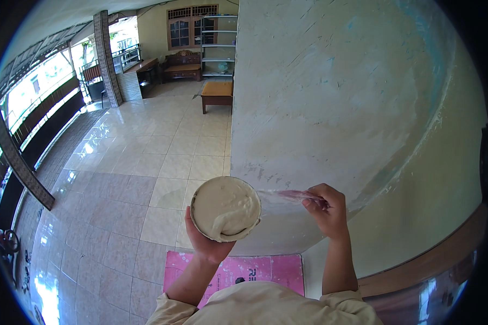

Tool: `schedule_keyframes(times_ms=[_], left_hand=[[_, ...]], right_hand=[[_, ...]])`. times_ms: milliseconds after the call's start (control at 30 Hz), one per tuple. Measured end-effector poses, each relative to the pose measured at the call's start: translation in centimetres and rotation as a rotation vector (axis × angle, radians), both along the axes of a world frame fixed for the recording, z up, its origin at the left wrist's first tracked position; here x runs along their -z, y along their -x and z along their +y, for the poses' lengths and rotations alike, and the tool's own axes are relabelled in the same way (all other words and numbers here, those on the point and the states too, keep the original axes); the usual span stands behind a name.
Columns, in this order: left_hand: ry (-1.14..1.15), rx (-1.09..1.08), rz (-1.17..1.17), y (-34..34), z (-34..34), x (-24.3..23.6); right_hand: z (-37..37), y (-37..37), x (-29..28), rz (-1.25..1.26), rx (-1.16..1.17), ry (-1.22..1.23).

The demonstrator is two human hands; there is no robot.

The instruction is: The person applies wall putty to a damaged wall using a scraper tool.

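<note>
Creamy wet putty fills the round metal bowl (225, 208) my left hand (209, 244) cups from below at lower centre, likely heavy and sloppy, while my right hand (325, 208) pinches a thin flat scraper blade (284, 196).

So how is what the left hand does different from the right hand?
The left hand cups a round bowl of pale paste from below, palm up; the right hand grips a flat scraper by its end, knuckles up. The left hand sits off the wall, over the tiled floor, while the right hand's scraper lies against the wall. Both are bare and raised in front of the person.
</note>
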State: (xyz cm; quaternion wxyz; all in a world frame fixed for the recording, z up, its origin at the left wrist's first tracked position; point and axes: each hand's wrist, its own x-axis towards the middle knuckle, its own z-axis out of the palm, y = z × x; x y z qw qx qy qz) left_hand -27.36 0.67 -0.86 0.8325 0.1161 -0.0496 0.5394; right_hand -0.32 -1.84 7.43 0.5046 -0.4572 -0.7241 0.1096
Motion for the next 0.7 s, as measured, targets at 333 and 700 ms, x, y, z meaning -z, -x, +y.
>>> schedule_keyframes(times_ms=[333, 700], left_hand=[[0.108, -0.097, 0.037, -0.4, -1.0, -1.0], [0.165, -0.032, 0.125, -2.9, -2.4, 0.9]], right_hand=[[-1.7, 0.8, -1.7, -0.239, -0.085, -0.151], [0.1, 2.3, -0.3, -0.453, 0.06, -0.259]])
